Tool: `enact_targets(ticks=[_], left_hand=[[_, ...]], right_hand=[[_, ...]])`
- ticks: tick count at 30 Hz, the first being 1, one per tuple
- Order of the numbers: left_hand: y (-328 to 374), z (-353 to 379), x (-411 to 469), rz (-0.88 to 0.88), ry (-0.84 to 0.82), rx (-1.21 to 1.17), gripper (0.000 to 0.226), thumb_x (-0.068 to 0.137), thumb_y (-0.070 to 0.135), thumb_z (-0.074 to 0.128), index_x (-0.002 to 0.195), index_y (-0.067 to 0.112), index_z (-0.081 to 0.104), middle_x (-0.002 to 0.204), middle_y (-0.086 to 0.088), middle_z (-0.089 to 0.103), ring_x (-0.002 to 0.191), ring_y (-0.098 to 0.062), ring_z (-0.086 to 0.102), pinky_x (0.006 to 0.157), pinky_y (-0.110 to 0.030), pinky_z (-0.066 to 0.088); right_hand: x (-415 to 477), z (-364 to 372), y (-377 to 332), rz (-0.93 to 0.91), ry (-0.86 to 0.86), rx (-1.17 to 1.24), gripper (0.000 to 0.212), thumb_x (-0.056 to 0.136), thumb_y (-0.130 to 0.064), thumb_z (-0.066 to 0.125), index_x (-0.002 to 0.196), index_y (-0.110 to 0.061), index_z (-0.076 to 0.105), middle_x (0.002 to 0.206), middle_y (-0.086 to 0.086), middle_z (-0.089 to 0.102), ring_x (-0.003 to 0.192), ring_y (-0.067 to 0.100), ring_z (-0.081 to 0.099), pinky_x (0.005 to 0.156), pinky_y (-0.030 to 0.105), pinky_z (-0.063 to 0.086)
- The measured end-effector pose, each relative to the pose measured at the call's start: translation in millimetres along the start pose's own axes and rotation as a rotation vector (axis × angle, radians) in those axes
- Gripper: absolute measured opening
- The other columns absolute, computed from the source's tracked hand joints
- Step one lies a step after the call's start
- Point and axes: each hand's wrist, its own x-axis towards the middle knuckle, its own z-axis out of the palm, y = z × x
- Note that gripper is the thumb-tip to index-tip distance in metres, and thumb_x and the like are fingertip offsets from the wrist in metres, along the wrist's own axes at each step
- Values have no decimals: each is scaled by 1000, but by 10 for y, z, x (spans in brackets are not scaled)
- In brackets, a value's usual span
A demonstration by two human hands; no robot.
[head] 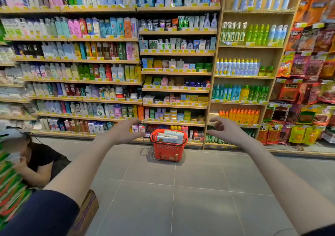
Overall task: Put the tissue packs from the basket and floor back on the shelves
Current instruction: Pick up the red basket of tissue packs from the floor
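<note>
The tissue packs [170, 136] sit half hidden inside the red basket [169, 149]; shelf labels blur; a cardboard box [87, 212] hides behind the forearm.

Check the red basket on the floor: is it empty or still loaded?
Loaded. White tissue packs stick up above the rim of the red basket; how many lie beneath, cannot tell.

Grey tiled floor [181, 190] fills the lower frame — wooden shelves [177, 53] of bottles span the top, snack packets [308, 63] at right.
</note>
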Motion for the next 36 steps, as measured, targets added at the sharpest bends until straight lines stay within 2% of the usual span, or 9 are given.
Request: enact_targets(ticks=[4, 8, 12, 16, 19, 21, 24, 29, 36], left_hand=[[-221, 61, 463, -5, -4, 11, 63, 84, 41, 61, 138, 17, 39, 141, -5, 45, 127, -22, 43, 102, -35, 36], [-560, 94, 1141, -11, -6, 26, 65, 83, 44, 60, 138, 17, 39, 141, -5, 45, 127, -22, 43, 101, -35, 37], [-876, 30, 1870, 1, -29, -8, 63, 84, 44, 60, 138, 18, 40, 141, -5, 46, 125, -23, 46, 100, -36, 39], [-1173, 2, 2545, 43, -38, 33, 61, 85, 45, 58, 137, 19, 40, 141, -3, 46, 125, -22, 46, 96, -33, 39], [-1360, 41, 2964, 41, -38, 43, 61, 84, 47, 58, 136, 20, 41, 139, -3, 48, 123, -23, 48, 94, -34, 41], [-1460, 88, 3213, 44, -46, 39, 61, 84, 47, 58, 135, 20, 42, 139, -3, 48, 122, -23, 49, 94, -34, 41], [-1609, 174, 3593, 27, -55, 11, 62, 82, 48, 60, 135, 21, 43, 139, -3, 48, 121, -23, 49, 95, -36, 43], [-1805, 386, 4282, 23, -81, -17, 61, 83, 45, 60, 136, 20, 42, 141, -2, 46, 121, -23, 49, 95, -36, 42], [-1943, 580, 5555, 5, -94, -27, 62, 83, 44, 62, 136, 20, 41, 142, -4, 44, 125, -23, 46, 96, -35, 42]], right_hand=[[468, 210, 18, -9, -15, -11, 51, 82, -35, 63, 128, -16, 47, 118, 11, 57, 91, 18, 53, 73, 26, 44], [1123, 460, 72, 10, 0, -16, 54, 81, -39, 63, 128, -17, 47, 119, 11, 58, 93, 19, 55, 82, 33, 50], [1811, 661, 82, 53, -9, 13, 56, 80, -40, 63, 129, -18, 46, 117, 9, 57, 77, 11, 56, 64, 20, 48], [2421, 843, 127, 70, 10, 4, 55, 80, -39, 63, 129, -19, 47, 116, 9, 58, 92, 18, 54, 77, 30, 50], [2803, 984, 173, 87, 8, 20, 54, 81, -37, 63, 129, -19, 47, 115, 9, 58, 89, 18, 56, 62, 19, 46], [3043, 1067, 209, 95, 8, 18, 54, 81, -37, 63, 129, -19, 47, 116, 10, 57, 87, 17, 56, 60, 17, 44], [3426, 1189, 307, 102, 17, 8, 54, 81, -36, 63, 129, -18, 46, 118, 10, 57, 89, 17, 54, 67, 22, 45], [4159, 1401, 577, 93, -6, 9, 53, 81, -36, 64, 128, -18, 47, 117, 9, 57, 90, 17, 55, 65, 22, 47], [5416, 1510, 1055, 55, -32, 1, 55, 81, -35, 63, 130, -16, 46, 123, 7, 57, 102, 17, 52, 85, 31, 46]])
